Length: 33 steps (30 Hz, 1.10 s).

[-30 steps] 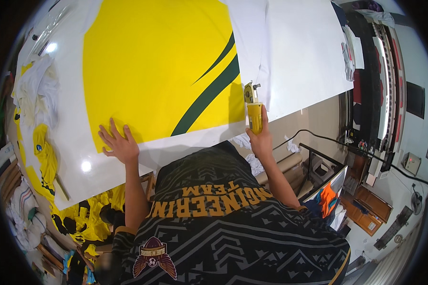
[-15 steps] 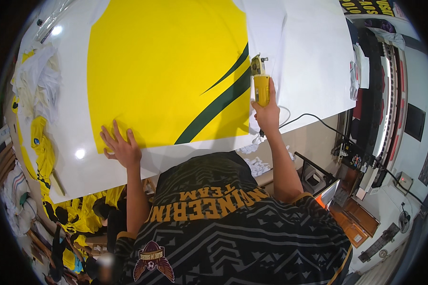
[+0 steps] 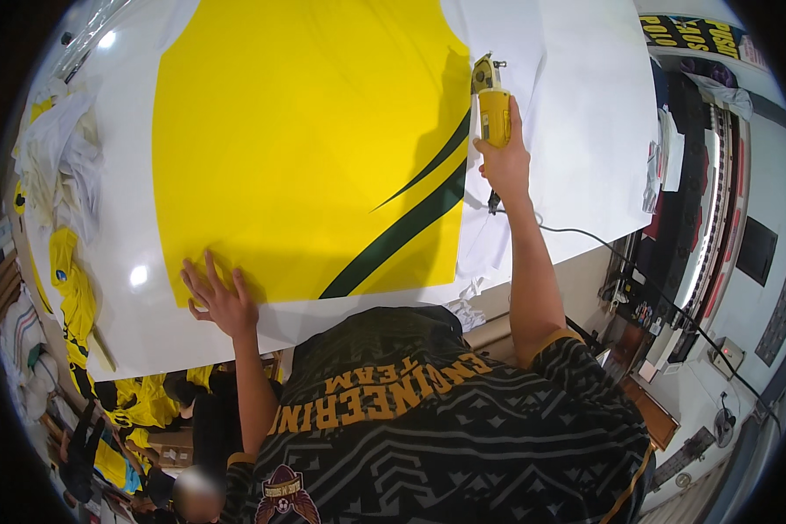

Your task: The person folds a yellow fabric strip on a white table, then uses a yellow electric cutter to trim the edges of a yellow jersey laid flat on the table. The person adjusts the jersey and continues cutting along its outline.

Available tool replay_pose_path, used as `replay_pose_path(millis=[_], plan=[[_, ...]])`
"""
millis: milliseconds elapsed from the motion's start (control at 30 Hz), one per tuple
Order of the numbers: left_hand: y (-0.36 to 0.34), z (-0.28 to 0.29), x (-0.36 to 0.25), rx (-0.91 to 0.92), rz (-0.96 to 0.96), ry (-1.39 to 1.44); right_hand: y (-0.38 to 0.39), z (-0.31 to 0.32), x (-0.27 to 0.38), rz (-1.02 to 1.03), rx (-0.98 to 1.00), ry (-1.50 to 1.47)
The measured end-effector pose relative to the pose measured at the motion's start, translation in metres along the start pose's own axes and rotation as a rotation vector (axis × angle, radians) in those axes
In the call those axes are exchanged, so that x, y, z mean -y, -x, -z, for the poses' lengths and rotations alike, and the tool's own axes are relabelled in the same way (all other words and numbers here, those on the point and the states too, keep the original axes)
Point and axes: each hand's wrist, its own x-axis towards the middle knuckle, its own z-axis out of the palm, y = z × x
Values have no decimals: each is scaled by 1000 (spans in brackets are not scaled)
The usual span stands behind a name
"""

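Note:
A yellow fabric panel with dark green curved stripes lies flat on the white table. My left hand presses on its lower left corner, fingers spread. In my right hand is a yellow handheld electric rotary cutter, its metal head pointing away from me at the panel's right edge. White fabric borders the yellow along that side. A black cord trails from the cutter's rear toward the right.
Crumpled white scraps and yellow cloth lie along the table's left side. The black power cord runs to the right wall. Another person is at the lower left, near more yellow cloth. A long machine stands at right.
My right hand has pushed the cutter farther up along the panel's right edge, away from me. My left hand stays on the lower left corner. The whole view has shifted slightly.

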Motion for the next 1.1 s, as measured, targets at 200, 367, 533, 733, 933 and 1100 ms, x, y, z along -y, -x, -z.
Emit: replay_pose_path(millis=[200,367,533,733,933,1100], plan=[[0,-1,1,-4,-5,10,-62,-3,16,95,-14,-40],[0,-4,3,8,-1,-35,-110,-1,46,151,-30,-57],[-2,-2,0,12,-10,-41,-191,3,78,139,-36,-25],[1,0,3,56,-4,-53,-326,-5,87,381,-96,158],[5,5,11,159,30,-65,-398,-18,124,245,-22,-425],[-15,20,37,239,13,-96,-385,13,56,172,176,-709]])
